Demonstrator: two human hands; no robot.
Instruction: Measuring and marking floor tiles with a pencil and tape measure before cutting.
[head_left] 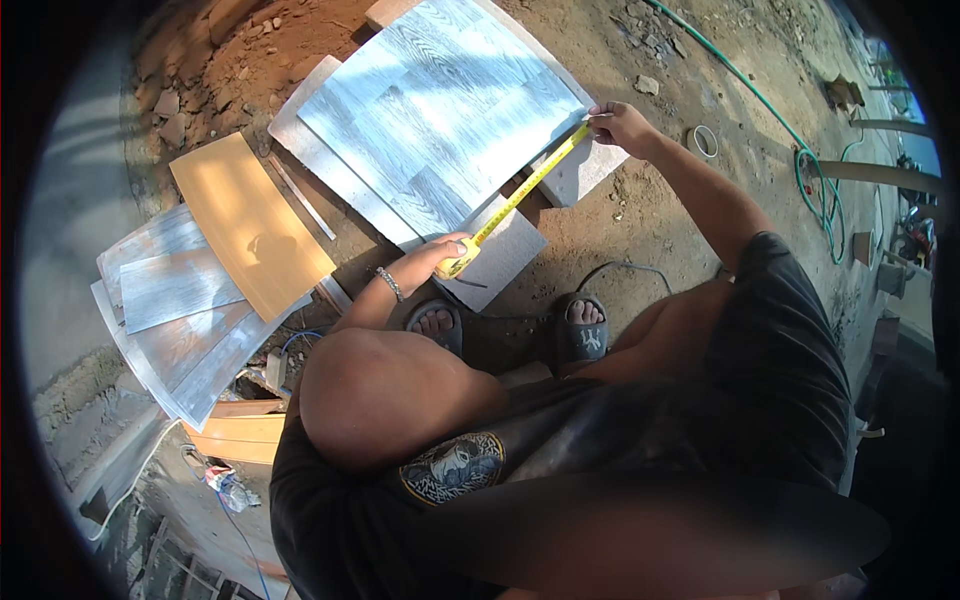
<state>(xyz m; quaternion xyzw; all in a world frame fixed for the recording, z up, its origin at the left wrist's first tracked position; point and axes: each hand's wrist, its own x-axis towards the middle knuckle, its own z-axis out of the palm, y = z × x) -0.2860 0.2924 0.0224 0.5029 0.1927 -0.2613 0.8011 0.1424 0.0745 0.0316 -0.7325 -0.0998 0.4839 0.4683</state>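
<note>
A yellow tape measure (456,262) sits in my left hand (432,258), its case gripped near the closest corner of a grey wood-patterned tile (440,105). From the case the yellow blade (530,188) runs out along the tile's near right edge. At the right corner of the tile, my right hand (620,130) is closed on the blade's end, fingers pinched together. The tile lies flat on top of a pale slab (345,175), which rests on blocks. Of the blade's hook, my fingers hide the detail.
Left of me lie a tan wood-coloured panel (245,215) and several grey wood-patterned pieces (180,285). A narrow strip (302,198) lies on the dirt. A green hose (745,75) curls at the right, near a white ring (705,141). A cable (630,266) lies by my feet.
</note>
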